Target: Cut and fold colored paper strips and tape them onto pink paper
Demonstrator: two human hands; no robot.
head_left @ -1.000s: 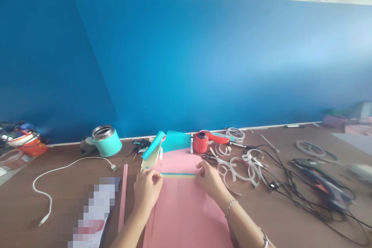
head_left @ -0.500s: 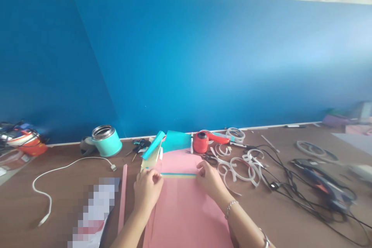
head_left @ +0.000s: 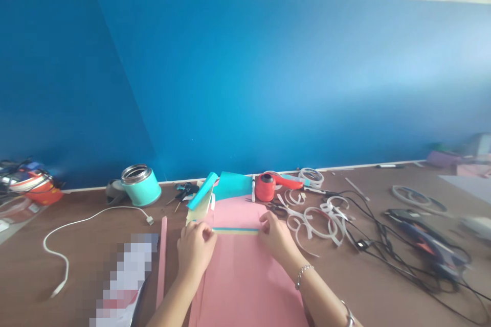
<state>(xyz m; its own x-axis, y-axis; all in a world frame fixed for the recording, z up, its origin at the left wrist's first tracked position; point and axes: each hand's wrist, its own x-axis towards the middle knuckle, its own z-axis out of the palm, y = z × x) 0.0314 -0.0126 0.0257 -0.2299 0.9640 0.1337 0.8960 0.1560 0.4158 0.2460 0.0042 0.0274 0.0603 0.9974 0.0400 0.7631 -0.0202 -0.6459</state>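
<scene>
A thin paper strip point(head_left: 235, 231) lies flat across the pink sheet point(head_left: 245, 281). The left hand point(head_left: 195, 250) and right hand point(head_left: 276, 237) pinch its two ends. It looks light and bendy, best held by the ends.

- pink paper sheet point(head_left: 241, 276), plain, near centre
- strip point(head_left: 235, 230) across it: blue edge over pale yellow
- narrow pink strip point(head_left: 162, 260) left of sheet
- teal card point(head_left: 232, 185) far of sheet
- red tape dispenser point(head_left: 265, 187)
- mint-green tin point(head_left: 141, 185), silver rim
- white cable point(head_left: 69, 230) left
- white curled strips point(head_left: 318, 219) right
- black cables point(head_left: 387, 250) far right
- brown table point(head_left: 383, 291)
- blue backboard point(head_left: 291, 82)
</scene>
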